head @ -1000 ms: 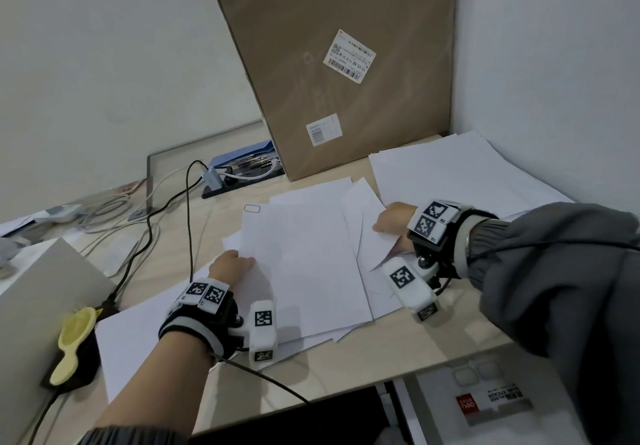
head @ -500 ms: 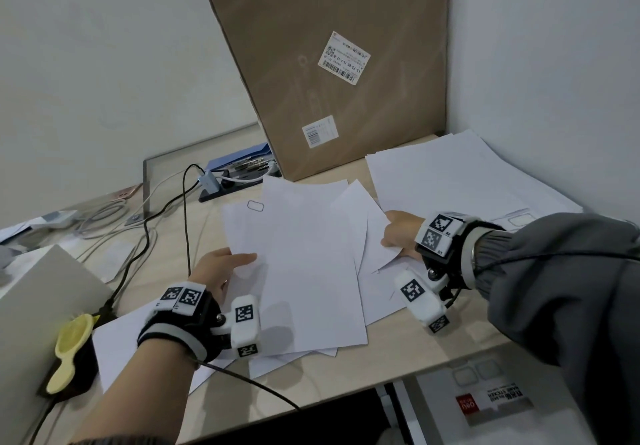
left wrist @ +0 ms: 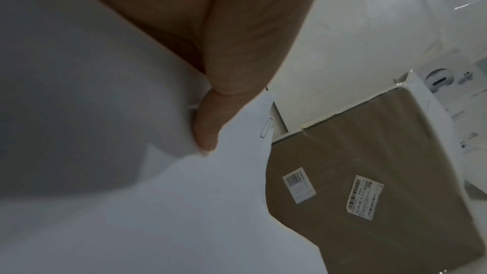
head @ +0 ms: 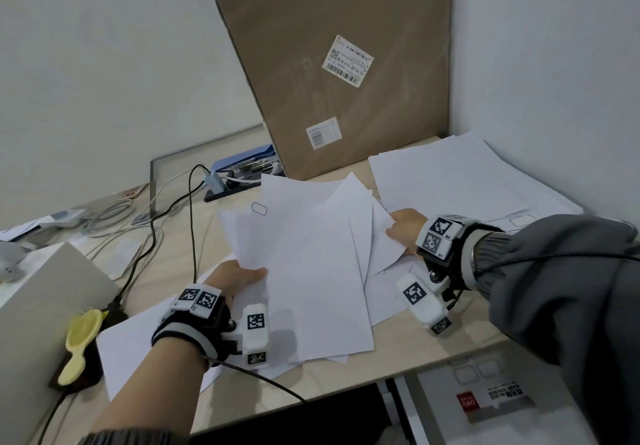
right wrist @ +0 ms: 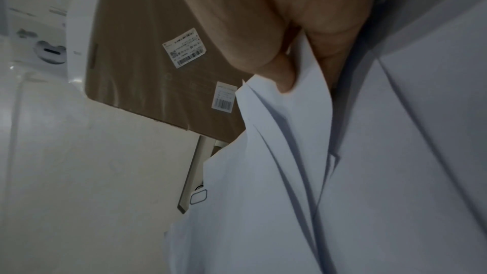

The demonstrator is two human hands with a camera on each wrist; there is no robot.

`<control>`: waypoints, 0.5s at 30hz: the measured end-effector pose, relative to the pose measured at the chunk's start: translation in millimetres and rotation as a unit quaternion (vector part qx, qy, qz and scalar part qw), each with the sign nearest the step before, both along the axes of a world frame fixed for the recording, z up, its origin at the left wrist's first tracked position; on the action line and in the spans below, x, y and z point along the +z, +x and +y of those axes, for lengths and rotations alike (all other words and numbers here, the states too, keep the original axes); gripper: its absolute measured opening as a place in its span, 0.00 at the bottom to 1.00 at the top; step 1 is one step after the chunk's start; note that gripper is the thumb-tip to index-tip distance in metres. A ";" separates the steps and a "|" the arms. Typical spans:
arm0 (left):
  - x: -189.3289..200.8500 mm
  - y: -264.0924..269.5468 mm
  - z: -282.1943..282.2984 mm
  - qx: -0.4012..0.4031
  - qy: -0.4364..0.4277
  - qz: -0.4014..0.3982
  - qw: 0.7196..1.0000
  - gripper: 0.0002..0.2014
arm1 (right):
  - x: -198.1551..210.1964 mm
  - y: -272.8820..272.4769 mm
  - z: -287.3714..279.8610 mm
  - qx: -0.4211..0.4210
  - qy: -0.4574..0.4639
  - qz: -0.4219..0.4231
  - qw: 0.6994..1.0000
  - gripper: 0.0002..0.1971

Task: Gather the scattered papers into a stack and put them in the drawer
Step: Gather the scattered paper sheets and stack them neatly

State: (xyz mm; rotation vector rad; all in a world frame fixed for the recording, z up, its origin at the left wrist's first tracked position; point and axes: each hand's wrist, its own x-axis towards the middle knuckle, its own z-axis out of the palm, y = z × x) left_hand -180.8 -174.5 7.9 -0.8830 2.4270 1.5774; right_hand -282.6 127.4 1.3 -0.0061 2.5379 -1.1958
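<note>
A loose pile of white papers (head: 304, 264) is lifted at a tilt over the middle of the wooden desk (head: 398, 347). My left hand (head: 239, 276) pinches the pile's left edge, thumb on top; the left wrist view shows the thumb (left wrist: 208, 124) pressed on the papers (left wrist: 184, 205). My right hand (head: 403, 225) pinches the right edge, and the right wrist view shows the papers (right wrist: 303, 153) held between thumb and fingers (right wrist: 286, 76). More sheets (head: 460, 181) lie spread at the far right, and one sheet (head: 131, 344) lies under my left wrist. The drawer is not identifiable.
A large cardboard box (head: 332, 64) leans against the wall behind the papers. Cables (head: 162, 223) and a power strip (head: 228, 185) lie at the back left. A yellow object (head: 81, 340) and a white box (head: 38, 306) sit at the left; a white device (head: 502, 406) sits below the desk edge.
Both hands have raised the pile's far end off the desk and drawn the sheets closer together. The left hand shifted left and forward along the edge.
</note>
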 end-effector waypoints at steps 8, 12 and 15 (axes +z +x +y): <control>-2.7 29.9 4.2 0.022 0.061 -0.020 0.998 0.16 | 62.4 -7.6 17.1 -0.007 0.002 0.097 0.995 0.10; -37.6 20.7 -22.9 0.017 0.037 -0.044 0.998 0.29 | 99.2 -1.0 36.6 -0.051 0.023 0.202 0.978 0.12; -21.5 40.0 -2.5 0.020 0.036 -0.069 0.997 0.21 | 127.6 11.7 47.0 -0.102 -0.006 0.316 0.943 0.11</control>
